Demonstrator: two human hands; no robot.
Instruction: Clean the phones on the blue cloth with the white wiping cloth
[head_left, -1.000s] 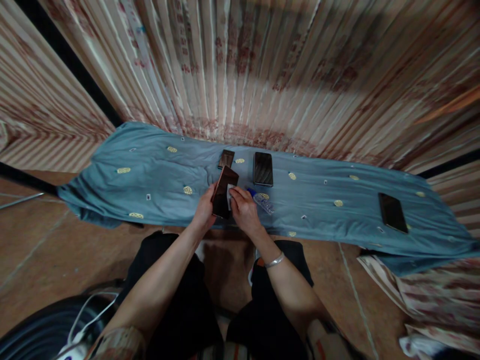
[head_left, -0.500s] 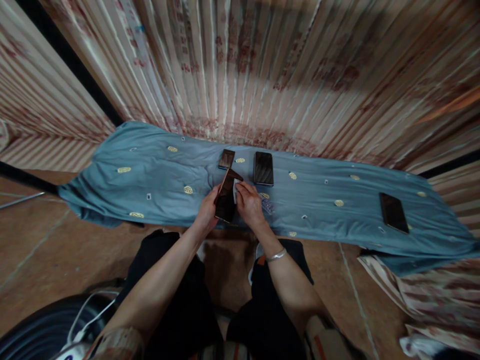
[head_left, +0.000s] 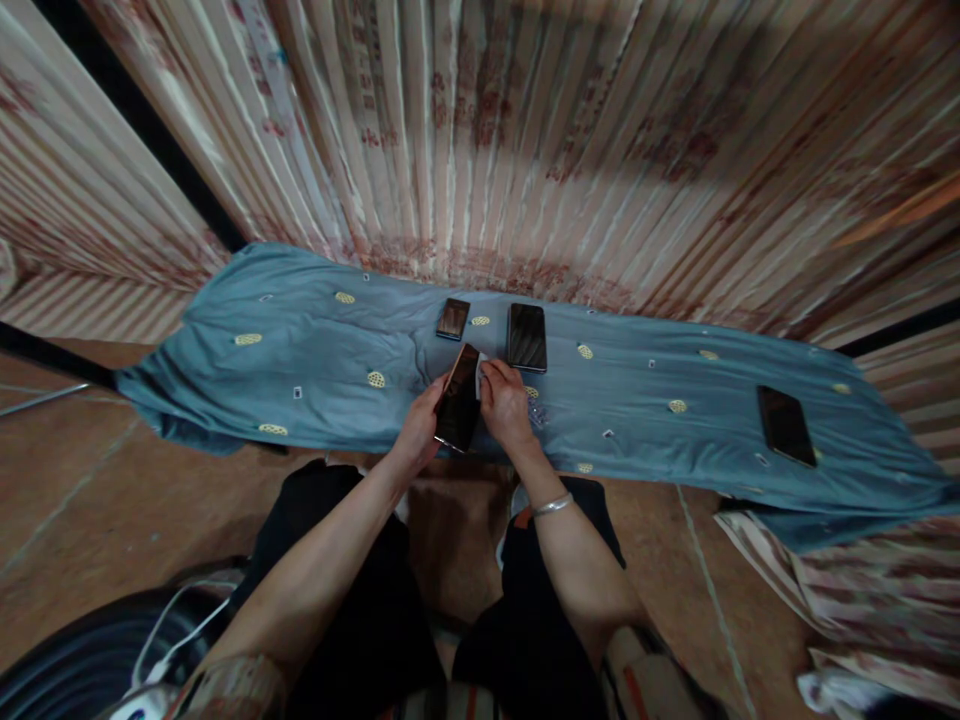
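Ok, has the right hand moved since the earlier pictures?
Yes: the right hand has shifted right and slightly forward, closer to the black device beyond it.

No text, brand or number can be read, the reddish print on the curtain being too indistinct.

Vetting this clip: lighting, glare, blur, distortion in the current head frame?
Head view: dim overall; striped reflections on the black device beyond the right hand; white piece in that hand too soft to identify; floor between the legs in shadow; curtain folds splay toward the edges, likely distortion.
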